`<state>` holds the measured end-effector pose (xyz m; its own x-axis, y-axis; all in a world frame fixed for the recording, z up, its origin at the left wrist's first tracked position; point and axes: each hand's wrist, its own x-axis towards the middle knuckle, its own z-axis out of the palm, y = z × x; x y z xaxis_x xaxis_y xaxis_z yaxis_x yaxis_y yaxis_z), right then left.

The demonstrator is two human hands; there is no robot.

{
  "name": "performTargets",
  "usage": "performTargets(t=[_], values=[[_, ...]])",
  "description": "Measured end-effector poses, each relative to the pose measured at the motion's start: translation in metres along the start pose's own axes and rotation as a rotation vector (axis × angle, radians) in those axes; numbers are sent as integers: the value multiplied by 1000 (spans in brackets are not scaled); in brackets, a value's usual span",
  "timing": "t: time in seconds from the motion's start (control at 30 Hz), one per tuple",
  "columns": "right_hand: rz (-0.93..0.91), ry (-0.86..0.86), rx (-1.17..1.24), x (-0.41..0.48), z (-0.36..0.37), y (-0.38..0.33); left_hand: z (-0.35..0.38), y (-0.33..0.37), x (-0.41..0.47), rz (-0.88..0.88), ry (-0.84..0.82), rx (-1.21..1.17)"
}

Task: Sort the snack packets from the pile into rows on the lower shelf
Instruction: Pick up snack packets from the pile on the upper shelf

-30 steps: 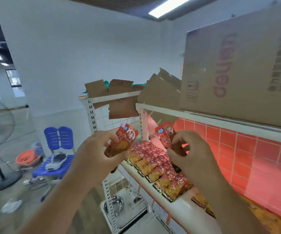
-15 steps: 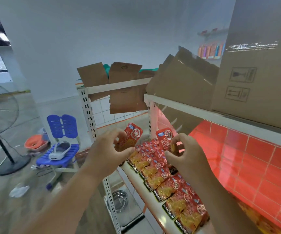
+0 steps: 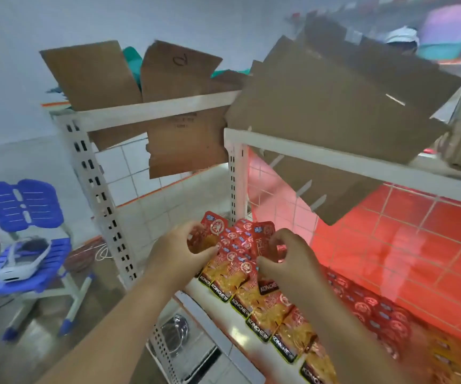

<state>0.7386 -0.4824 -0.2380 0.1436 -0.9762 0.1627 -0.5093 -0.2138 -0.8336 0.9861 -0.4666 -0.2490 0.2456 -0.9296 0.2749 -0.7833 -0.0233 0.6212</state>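
Note:
Each of my hands holds one red and yellow snack packet above the left end of the white shelf (image 3: 210, 309). My left hand (image 3: 179, 250) grips a packet (image 3: 210, 231) by its lower part, top edge up. My right hand (image 3: 287, 261) pinches a second packet (image 3: 264, 239) beside it. Below them, a row of the same overlapping packets (image 3: 254, 303) runs along the shelf front from the left end toward the lower right. A second row (image 3: 373, 309) lies behind it, nearer the red tiled wall.
Brown cardboard boxes (image 3: 329, 106) and loose flaps sit on the upper shelf (image 3: 362, 164) just above my hands. A perforated white upright (image 3: 99, 206) stands at the left. A blue chair (image 3: 21, 217) with a white headset is at the far left. A metal bowl (image 3: 175, 331) sits lower down.
My head has moved closer and tilted down, so the shelf fills more of the view. Both hands, still holding their packets, have dropped nearer to the left end of the rows.

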Motion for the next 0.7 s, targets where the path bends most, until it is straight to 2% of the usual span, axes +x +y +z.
performTargets(t=[0.13,0.33,0.47,0.7], values=[[149,82,-121,23,60,3,25,-52,46,30,-83,-42],[361,80,-325,50,135,-3,60,-108,70,71,-192,50],[511,66,-370,63,169,-4,73,-125,74,65,-218,23],[622,75,-432,78,194,-5,80,-138,77,127,-241,44]])
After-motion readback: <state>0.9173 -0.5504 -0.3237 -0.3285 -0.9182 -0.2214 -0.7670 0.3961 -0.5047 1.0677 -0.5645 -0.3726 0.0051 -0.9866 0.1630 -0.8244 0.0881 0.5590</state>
